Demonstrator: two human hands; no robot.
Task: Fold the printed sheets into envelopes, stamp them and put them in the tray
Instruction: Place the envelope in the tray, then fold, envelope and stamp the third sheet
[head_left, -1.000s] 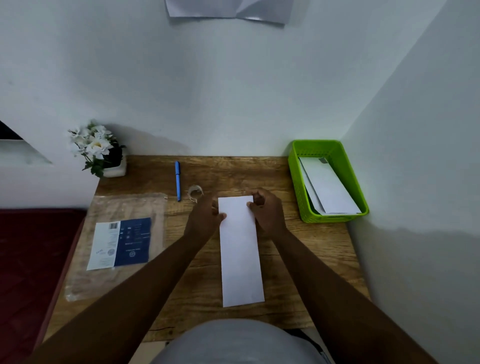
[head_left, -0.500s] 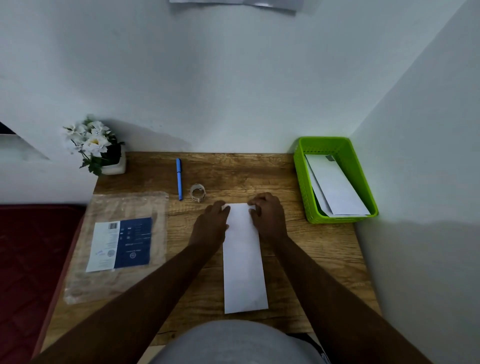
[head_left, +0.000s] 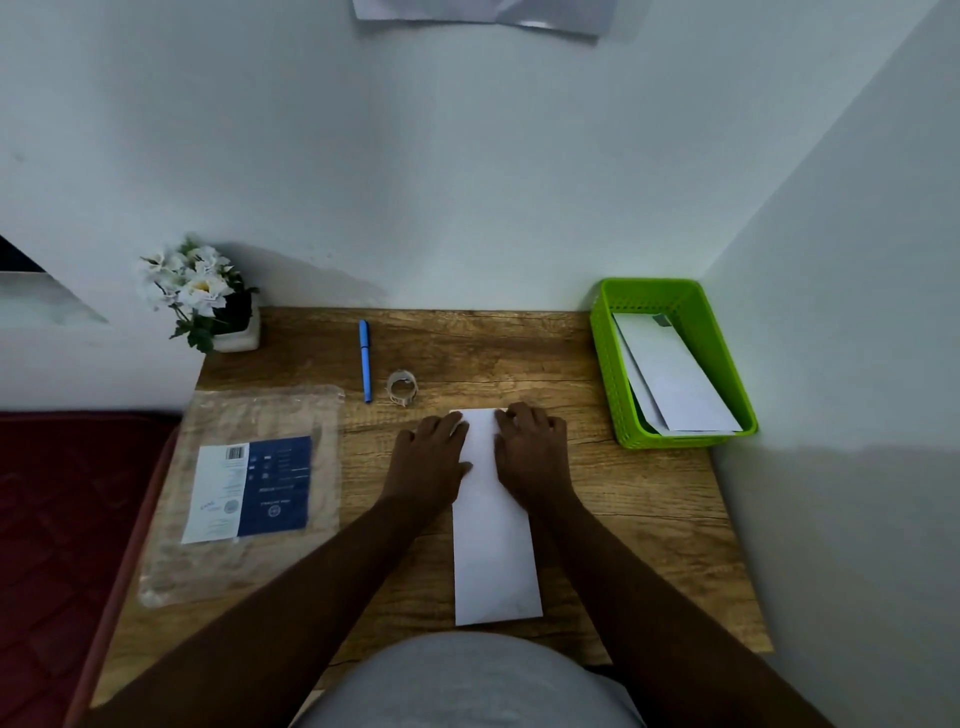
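Note:
A long white folded sheet (head_left: 493, 545) lies lengthwise on the wooden desk (head_left: 649, 509), straight in front of me. My left hand (head_left: 428, 462) presses flat on its far left edge. My right hand (head_left: 532, 452) presses on its far right edge, fingers curled over the top corner. Neither hand lifts the paper. A green plastic tray (head_left: 608, 364) stands at the desk's right rear corner with two white envelopes (head_left: 670, 379) inside; the top one carries a small dark stamp at its far end.
A blue pen (head_left: 365, 358) and a small tape roll (head_left: 401, 387) lie behind the sheet. A clear plastic sleeve with a blue-and-white label (head_left: 254, 488) covers the left side. A white flower pot (head_left: 208, 301) stands at the left rear. Walls close off the back and right.
Both hands have flattened onto the sheet's far end. The right hand, which pinched the top corner a second ago, now presses down. The sheet lies slightly nearer to me.

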